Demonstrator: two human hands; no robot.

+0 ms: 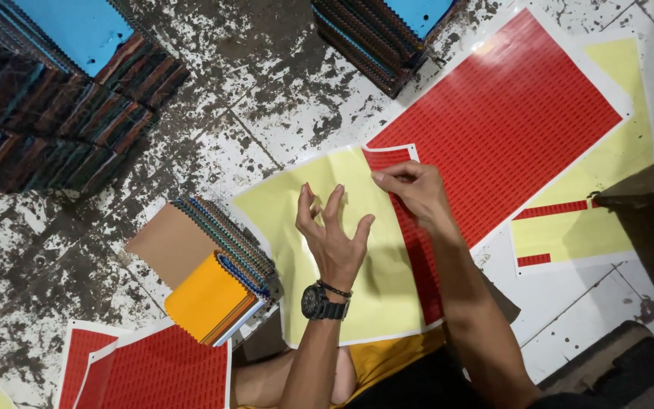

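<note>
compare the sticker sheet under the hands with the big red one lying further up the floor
The mostly yellow sticker sheet is largely stripped, with only a narrow red strip along its right side; the full red sticker sheet is covered almost edge to edge. The right hand pinches the yellow sheet's top red corner and the left hand hovers over it; the red sheet lies untouched. Both are white-bordered rectangles on the floor.

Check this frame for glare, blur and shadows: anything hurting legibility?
Head view: sharp overall; slight glare at the top edge of the red sticker sheet; left hand casts a soft shadow on the yellow backing sheet; right hand crisp; bottom right corner dark.
</note>
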